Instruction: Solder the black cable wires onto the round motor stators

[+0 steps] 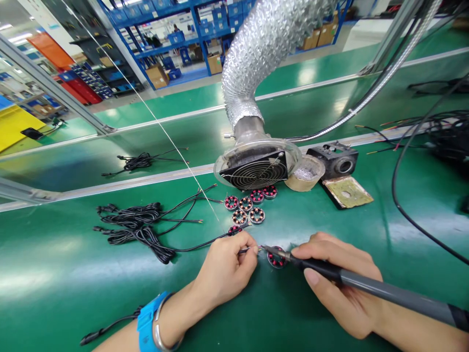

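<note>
Stator (276,260) lies between left fingers (251,249) — pinching wire (205,244), apparently — and right fingers (311,254) gripping iron (384,292).

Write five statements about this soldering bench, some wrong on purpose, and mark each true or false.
1. The right hand holds a soldering iron. True.
2. The left hand is empty. False: its grip pinches a thin wire near the iron's tip.
3. The iron's tip sits over a round coil lying on the green table. True.
4. The wristband is red. False: the wristband on the left wrist is blue.
5. The spare coils are stacked on the cable bundles. False: the cluster of coils lies in front of the extractor fan, apart from the black cable bundles to its left.
</note>
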The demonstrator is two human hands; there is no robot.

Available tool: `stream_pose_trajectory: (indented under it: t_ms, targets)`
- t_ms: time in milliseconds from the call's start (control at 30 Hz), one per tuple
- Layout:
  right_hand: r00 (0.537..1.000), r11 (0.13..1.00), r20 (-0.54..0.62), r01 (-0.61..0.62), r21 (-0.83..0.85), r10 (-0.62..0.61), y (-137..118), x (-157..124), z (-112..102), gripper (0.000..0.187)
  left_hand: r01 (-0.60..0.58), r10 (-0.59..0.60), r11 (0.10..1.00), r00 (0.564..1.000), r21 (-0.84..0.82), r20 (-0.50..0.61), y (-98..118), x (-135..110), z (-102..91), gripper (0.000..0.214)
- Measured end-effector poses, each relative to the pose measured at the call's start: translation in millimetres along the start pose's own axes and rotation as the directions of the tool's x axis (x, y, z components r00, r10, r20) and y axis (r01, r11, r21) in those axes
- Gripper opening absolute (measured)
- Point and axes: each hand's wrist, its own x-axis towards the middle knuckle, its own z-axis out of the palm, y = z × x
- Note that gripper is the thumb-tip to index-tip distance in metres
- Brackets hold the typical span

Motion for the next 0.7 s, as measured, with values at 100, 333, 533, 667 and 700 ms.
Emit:
stream_pose_trajectory:
  t_ms: [100,333,533,667,700]
  targets:
    - [1.0,1.0,-0.007,-0.003,0.003,0.003,-0.8,-0.3,-0.4,0.02,-0.003,0.003,1.0,1.0,0.004,0.006,-0.4,-0.1,0.0,0.017]
    - [1.0,1.0,-0.02,0.011,0.009,-0.01,-1.1,0.5,-1.5,0.023,0.008,-0.008,1.0,1.0,-0.002,0.013,-0.5,-0.3,0.3,0.016]
    - [1.0,1.0,-0.017,-0.006,-0.011,0.006,0.0,-1.3,-1.4,0.019,0.007,-0.007,1.0,1.0,-0.005,0.007,-0.1,-0.3,0.5,0.014]
    - [1.0,1.0,-0.011,0.007,-0.005,-0.007,0.0,-1.0,-1.4,0.022,0.016,-0.016,1.0,1.0,-0.012,0.004,-2.2,-0.6,1.3,0.013]
    - [1.0,1.0,-0.011,0.011,0.002,-0.011,0.1,-0.6,-1.9,0.024,0.019,-0.019,1.0,1.0,-0.016,0.005,-2.7,-0.7,1.5,0.013]
